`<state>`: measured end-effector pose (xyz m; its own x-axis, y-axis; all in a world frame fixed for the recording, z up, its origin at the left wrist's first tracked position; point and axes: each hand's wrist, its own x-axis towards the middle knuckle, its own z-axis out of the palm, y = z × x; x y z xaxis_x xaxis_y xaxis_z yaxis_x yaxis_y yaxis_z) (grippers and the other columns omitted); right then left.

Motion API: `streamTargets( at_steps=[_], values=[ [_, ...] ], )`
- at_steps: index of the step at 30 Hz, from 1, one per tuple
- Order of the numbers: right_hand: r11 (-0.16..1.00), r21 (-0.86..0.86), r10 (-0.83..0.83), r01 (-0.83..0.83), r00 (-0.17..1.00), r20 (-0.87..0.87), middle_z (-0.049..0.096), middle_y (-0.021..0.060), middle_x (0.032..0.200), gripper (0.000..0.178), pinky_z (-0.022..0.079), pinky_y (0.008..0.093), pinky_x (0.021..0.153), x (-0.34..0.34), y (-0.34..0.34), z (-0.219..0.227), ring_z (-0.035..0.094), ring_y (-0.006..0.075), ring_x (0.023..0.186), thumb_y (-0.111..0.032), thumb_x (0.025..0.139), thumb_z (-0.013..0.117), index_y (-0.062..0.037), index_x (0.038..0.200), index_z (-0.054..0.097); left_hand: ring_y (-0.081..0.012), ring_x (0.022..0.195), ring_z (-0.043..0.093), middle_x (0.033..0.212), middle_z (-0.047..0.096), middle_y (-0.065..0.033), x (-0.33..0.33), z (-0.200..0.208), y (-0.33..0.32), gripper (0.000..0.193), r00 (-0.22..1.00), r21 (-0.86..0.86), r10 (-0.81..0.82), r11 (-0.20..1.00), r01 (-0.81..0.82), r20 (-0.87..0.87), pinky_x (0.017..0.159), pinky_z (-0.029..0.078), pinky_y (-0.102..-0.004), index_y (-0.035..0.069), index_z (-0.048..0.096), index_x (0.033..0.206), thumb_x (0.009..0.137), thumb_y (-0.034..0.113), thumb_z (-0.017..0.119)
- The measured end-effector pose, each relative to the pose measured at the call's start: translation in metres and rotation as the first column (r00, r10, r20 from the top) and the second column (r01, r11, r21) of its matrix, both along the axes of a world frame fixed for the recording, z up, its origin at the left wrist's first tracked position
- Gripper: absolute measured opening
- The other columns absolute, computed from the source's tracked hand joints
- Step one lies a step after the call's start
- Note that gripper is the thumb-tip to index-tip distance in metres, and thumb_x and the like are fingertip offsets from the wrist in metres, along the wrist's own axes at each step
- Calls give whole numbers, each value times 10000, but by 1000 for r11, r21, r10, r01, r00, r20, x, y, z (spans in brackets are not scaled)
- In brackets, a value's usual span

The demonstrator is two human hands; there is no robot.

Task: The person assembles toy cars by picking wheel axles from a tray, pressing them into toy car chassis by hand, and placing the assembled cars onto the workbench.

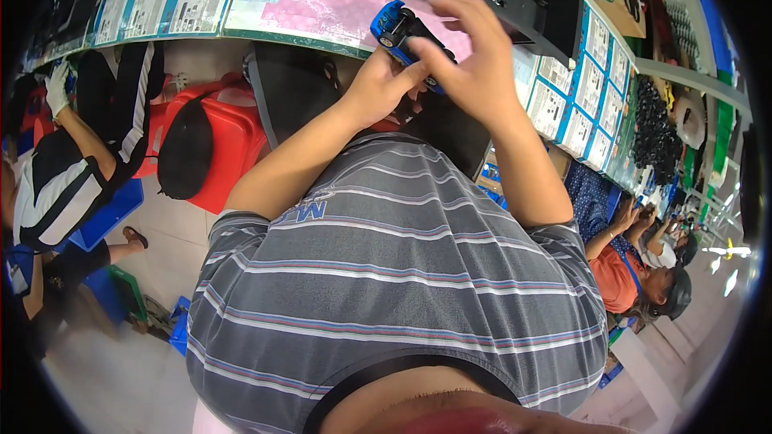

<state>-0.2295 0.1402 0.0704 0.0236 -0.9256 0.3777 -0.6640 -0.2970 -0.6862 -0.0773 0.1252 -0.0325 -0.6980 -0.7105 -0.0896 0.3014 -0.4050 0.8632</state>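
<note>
Tilted in front of my chest is a small toy car [394, 35], blue-bodied, with its black underside and wheels turned towards me. My left hand [379, 87] is closed round its near side, the thumb along the lower edge. Over the car's right side is my right hand [476, 60], its thumb lying across the black underside and its fingers curved and apart above. Whether that thumb presses or only rests there, I cannot tell. Part of the car is hidden behind the right thumb and palm.
A black tray [531, 26] full of small black wheel parts stands on the table beyond my hands. Pink bubble sheet [322, 8] covers part of the tabletop. At left are a red chair [229, 141] and a gloved co-worker [68, 169]; other people [623, 273] sit at right.
</note>
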Motion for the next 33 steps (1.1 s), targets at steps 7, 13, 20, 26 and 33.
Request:
streamTargets(
  at_steps=[7, 13, 20, 26, 33],
  values=[
    [977, -46, -212, 207, 962, -174, 667, 121, 836, 86, 513, 314, 647, -66, 23, -55, 644, 224, 694, 12, 810, 689, 6, 895, 678, -262, 1172, 604, 1296, 531, -121, 52, 3, -29, 491, 947, 203, 300, 941, -272, -119, 919, 560, -488, 155, 286, 1456, 1045, 317, 501],
    [937, -20, -342, 349, 904, -256, 625, 116, 840, 52, 512, 319, 614, -87, 47, -101, 621, 237, 664, -17, 842, 680, 5, 886, 661, -278, 1076, 663, 1227, 617, -117, 141, 9, -94, 306, 821, 70, 569, 818, -571, 40, 836, 591, -548, 85, 453, 1316, 1052, 238, 477],
    [932, -24, -358, 363, 902, -240, 573, 94, 784, 33, 461, 297, 573, -85, 38, -105, 563, 191, 635, -10, 856, 668, 2, 861, 638, -194, 811, 700, 1015, 698, -72, 264, 9, -204, 311, 507, -222, 739, 639, -737, 444, 603, 582, -330, 68, 599, 1185, 976, 296, 617],
    [923, 8, -367, 384, 889, -272, 594, 111, 801, 39, 492, 336, 589, -86, 38, -104, 598, 243, 647, -25, 846, 664, -4, 856, 633, -184, 832, 662, 1002, 685, -58, 331, -1, -290, 356, 423, -191, 586, 712, -676, 691, 633, 568, -320, 84, 612, 1180, 993, 382, 562],
    [914, 30, -381, 404, 882, -276, 590, 106, 802, 42, 486, 339, 585, -84, 37, -103, 593, 245, 648, -27, 845, 664, -11, 850, 625, -298, 1061, 648, 1198, 632, -236, 319, -4, -286, 878, 68, -541, 704, 601, -589, 707, 775, 590, -405, -90, 549, 1303, 771, 575, 764]
  ],
)
